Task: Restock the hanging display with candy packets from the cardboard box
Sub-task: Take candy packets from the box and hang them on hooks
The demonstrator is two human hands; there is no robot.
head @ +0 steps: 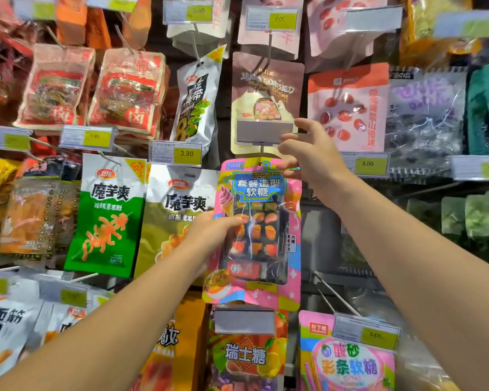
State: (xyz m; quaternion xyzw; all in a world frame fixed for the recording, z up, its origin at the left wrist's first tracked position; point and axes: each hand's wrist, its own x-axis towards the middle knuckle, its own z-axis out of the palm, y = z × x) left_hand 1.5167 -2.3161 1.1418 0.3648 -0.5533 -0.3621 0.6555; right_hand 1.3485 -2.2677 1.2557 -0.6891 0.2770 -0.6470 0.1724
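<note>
A pink and blue candy packet (259,230) with sushi-shaped gummies hangs upright at the centre of the hanging display. My left hand (209,231) grips its left edge about halfway down, thumb on the front. My right hand (308,153) is at the packet's top right corner, fingers pinching it near the hang hole, just below a blank grey label holder (264,132) on the peg. The cardboard box is out of view.
Snack packets crowd the pegs all round: green and olive konjac bags (108,218) at left, a brown chocolate pouch (266,88) above, fruit candy (249,354) and a pink gummy bag (350,362) below. Bare peg rods (336,294) stick out at the right.
</note>
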